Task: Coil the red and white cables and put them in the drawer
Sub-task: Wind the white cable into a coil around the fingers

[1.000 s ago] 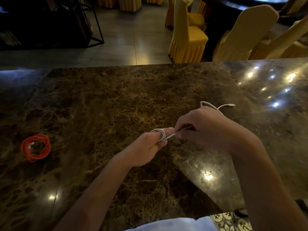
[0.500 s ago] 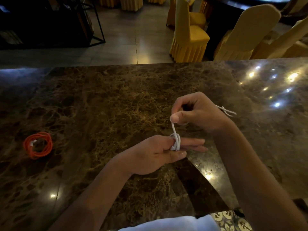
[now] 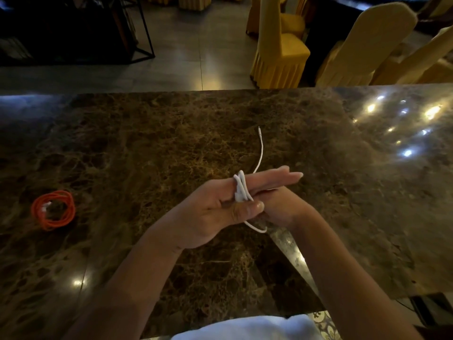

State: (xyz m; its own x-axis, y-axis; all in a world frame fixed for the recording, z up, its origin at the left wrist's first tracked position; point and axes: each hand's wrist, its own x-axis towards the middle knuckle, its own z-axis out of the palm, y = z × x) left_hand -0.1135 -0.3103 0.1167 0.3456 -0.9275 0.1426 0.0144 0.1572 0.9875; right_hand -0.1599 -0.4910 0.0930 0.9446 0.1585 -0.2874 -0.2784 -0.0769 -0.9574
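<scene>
White cable wound round extended fingers of left hand at frame centre, thumb pinning the loops, free end arcing upward, right hand tucked beneath, grip hidden, red cable coiled on bench at left.

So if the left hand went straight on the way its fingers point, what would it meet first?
Probably nothing: the left hand points right over bare marble table, though height above it is unclear.

right hand fingers hidden behind left hand, grip unclear
</scene>
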